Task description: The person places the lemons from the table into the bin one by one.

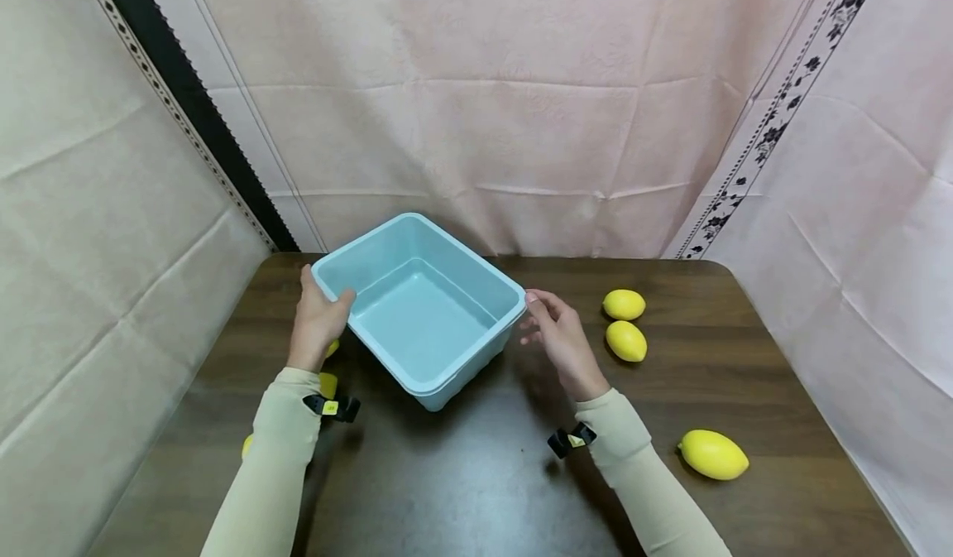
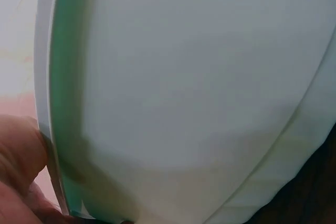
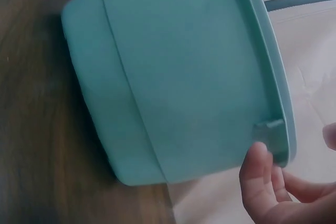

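Note:
A light blue square plastic basin (image 1: 420, 317) is between the two hands above the table, its inside bare. My left hand (image 1: 320, 317) grips its left corner, the thumb over the rim and the fingers outside. In the left wrist view that hand (image 2: 18, 166) shows at the lower left, beside the basin's pale wall (image 2: 173, 77). My right hand (image 1: 562, 338) is at the opposite corner, fingertips right at the rim and the lower fingers loosely spread. In the right wrist view, the fingers (image 3: 257, 177) lie along the basin's outer corner (image 3: 273, 132).
Two lemons (image 1: 625, 340) sit together to the right of the right hand, and another lemon (image 1: 713, 454) lies nearer on the right. Yellow pieces (image 1: 328, 385) show partly behind the left arm. The dark wooden table (image 1: 476, 491) ends at a pale hanging cloth (image 1: 476, 127).

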Available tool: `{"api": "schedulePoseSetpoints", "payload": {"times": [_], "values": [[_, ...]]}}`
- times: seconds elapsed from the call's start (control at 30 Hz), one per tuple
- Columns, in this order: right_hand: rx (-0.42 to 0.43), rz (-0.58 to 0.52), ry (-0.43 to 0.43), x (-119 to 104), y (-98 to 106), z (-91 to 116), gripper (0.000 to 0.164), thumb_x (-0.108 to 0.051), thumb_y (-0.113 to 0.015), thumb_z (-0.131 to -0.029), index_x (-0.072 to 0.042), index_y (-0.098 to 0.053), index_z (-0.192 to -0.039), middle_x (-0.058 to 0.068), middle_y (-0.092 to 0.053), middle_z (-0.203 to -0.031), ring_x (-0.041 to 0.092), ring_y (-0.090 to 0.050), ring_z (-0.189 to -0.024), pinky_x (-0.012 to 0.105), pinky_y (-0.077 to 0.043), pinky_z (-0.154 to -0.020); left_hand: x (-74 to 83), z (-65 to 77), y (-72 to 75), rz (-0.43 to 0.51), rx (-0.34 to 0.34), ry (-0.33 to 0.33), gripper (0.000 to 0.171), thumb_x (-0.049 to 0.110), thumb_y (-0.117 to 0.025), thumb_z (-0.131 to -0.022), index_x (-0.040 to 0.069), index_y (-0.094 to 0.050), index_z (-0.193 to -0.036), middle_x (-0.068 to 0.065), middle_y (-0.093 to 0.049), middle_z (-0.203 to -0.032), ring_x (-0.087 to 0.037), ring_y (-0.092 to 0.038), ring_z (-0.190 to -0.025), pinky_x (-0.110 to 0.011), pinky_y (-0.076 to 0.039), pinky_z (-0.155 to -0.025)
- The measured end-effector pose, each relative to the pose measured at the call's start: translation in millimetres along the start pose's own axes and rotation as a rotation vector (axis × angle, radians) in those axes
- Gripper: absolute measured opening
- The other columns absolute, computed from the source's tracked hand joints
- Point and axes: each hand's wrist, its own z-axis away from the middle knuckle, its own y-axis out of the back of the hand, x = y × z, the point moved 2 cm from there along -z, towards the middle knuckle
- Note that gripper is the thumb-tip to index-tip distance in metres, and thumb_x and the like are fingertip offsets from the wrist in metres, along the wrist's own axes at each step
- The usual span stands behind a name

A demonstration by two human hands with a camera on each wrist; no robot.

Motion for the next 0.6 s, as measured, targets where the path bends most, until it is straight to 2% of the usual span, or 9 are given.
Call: {"api": "schedulePoseSetpoints", "payload": {"times": [0.1, 0.2, 0.4, 0.47, 0.6], "values": [[0.009, 0.014, 0.005, 1.6, 4.8, 0.4, 0.042, -0.033, -0.055, -0.112, -0.004, -0.063, -0.140, 0.015, -0.064, -0.117, 0.038, -0.061, -0.102, 0.038, -0.061, -0.082, -0.2, 1.9, -2.4, -0.021, -0.029, -0.009, 0.095, 0.020, -0.050, -0.108, 0.014, 0.027, -0.164, -0.031, -0.007, -0.172, -0.047, -0.032, -0.151, -0.059, -0.032, -0.121], [0.023, 0.028, 0.013, 1.3, 8.8, 0.4, 0.040, -0.032, -0.056, -0.111, -0.004, -0.063, -0.139, 0.017, -0.064, -0.117, 0.034, -0.061, -0.094, 0.034, -0.060, -0.078, 1.7, 2.9, -6.1, -0.019, -0.060, -0.034, 0.095, 0.019, -0.049, -0.108, 0.013, 0.028, -0.163, -0.030, -0.004, -0.172, -0.047, -0.024, -0.155, -0.060, -0.028, -0.122], [0.037, 0.087, -0.027, -3.6, 14.8, -1.0, 0.042, -0.035, -0.059, -0.110, -0.007, -0.064, -0.140, 0.015, -0.064, -0.121, 0.022, -0.058, -0.080, 0.029, -0.054, -0.067, 4.6, 4.8, -15.3, 0.027, -0.097, -0.082, 0.095, 0.014, -0.051, -0.107, 0.014, 0.026, -0.164, -0.027, -0.008, -0.173, -0.044, -0.026, -0.154, -0.060, -0.027, -0.123], [0.019, 0.117, -0.054, -5.9, 17.3, -1.4, 0.042, -0.036, -0.059, -0.110, -0.008, -0.064, -0.140, 0.014, -0.063, -0.121, 0.022, -0.056, -0.080, 0.031, -0.052, -0.066, 5.5, 5.5, -17.3, 0.032, -0.106, -0.095, 0.096, 0.014, -0.051, -0.107, 0.014, 0.025, -0.164, -0.026, -0.007, -0.173, -0.043, -0.025, -0.155, -0.060, -0.026, -0.123], [-0.053, 0.188, -0.092, -8.7, 21.2, -3.3, 0.044, -0.037, -0.058, -0.110, -0.008, -0.062, -0.142, 0.014, -0.063, -0.128, 0.025, -0.059, -0.094, 0.032, -0.054, -0.076, 5.9, 5.2, -20.2, 0.039, -0.116, -0.123, 0.094, 0.012, -0.051, -0.107, 0.012, 0.023, -0.165, -0.024, -0.007, -0.174, -0.042, -0.023, -0.156, -0.059, -0.023, -0.125]]}}
